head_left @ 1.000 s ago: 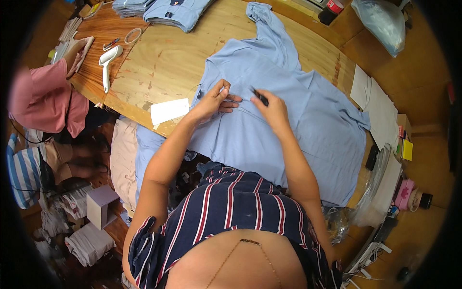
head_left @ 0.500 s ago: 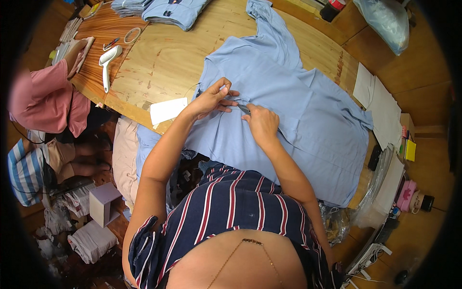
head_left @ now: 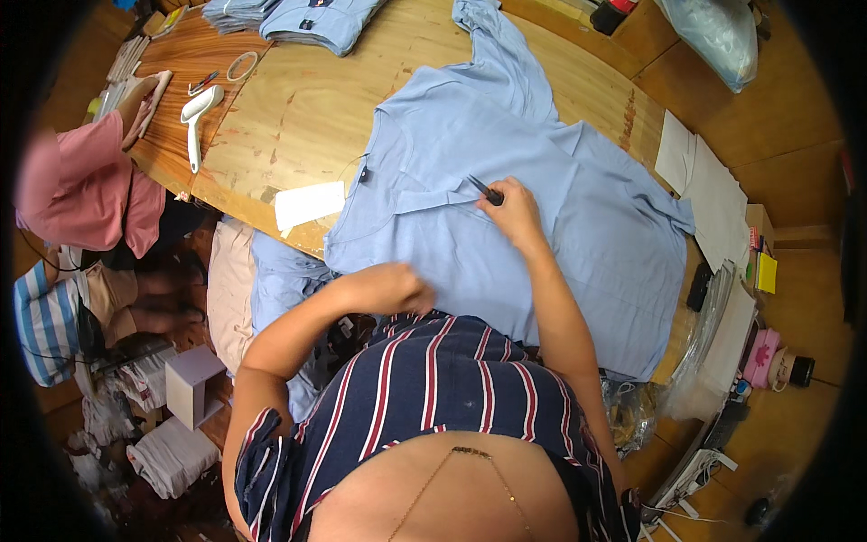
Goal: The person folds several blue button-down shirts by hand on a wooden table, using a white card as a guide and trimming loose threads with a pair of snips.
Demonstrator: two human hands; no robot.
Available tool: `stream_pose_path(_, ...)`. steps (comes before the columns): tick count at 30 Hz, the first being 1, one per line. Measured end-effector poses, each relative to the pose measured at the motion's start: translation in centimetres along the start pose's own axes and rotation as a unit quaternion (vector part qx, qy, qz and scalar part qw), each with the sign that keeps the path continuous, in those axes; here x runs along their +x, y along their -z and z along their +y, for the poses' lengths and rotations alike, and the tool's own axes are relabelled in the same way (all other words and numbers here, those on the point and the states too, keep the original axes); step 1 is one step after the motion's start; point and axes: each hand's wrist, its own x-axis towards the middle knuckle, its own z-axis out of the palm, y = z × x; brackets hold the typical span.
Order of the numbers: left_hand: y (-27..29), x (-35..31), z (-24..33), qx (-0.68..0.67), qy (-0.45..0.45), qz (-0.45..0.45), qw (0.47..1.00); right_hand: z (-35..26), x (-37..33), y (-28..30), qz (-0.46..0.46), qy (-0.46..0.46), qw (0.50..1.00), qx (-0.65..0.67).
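Observation:
A light blue shirt (head_left: 587,235) lies spread over the wooden table, its placket strip running across the middle. In my right hand (head_left: 517,215) are dark thread snips (head_left: 486,191), held just above the cloth at the placket's end, tips pointing up and left. My left hand (head_left: 395,288) is down by the shirt's near edge, close to my body; motion smears its bent fingers, and whether they hold anything is not visible. A white card tag (head_left: 309,206) lies left of the shirt, near the dark neck label (head_left: 365,173).
Folded blue shirts (head_left: 325,25) are stacked at the far edge. A white lint roller (head_left: 194,126) and a tape ring (head_left: 242,66) lie far left, near a person in a pink top (head_left: 86,185). White paper sheets (head_left: 691,176) and plastic sleeves (head_left: 713,316) line the right.
My left hand has left the placket and come down toward my body. My right hand has shifted slightly right with the snips, which now point up. The placket lies uncovered.

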Motion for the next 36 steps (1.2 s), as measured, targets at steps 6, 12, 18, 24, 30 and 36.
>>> stream_pose_path(6,1.4,6.3,-4.4,0.222,0.006,0.466,0.856,-1.4,1.6,1.8,-0.047,-0.086,0.995,0.021)
stream_pose_path(12,3.2,4.1,-7.0,0.178,0.096,0.510,0.836,-0.4,0.1,2.3,0.016,-0.113,0.993,-0.012)
stream_pose_path(18,5.2,1.7,-8.5,0.111,0.082,0.390,0.910,2.8,-5.6,8.3,0.119,-0.169,0.972,0.116)
stream_pose_path(24,4.9,3.2,-5.4,0.287,0.067,0.416,0.860,-1.6,-4.2,0.4,-0.022,0.006,0.925,0.378)
stream_pose_path(30,3.7,4.4,-5.8,0.279,-0.061,0.440,0.851,-2.7,-0.6,-1.0,-0.084,-0.134,0.932,0.328)
stream_pose_path(36,3.7,4.0,-5.9,0.207,-0.044,0.550,0.808,-2.8,-0.8,-0.9,-0.077,-0.155,0.931,0.322)
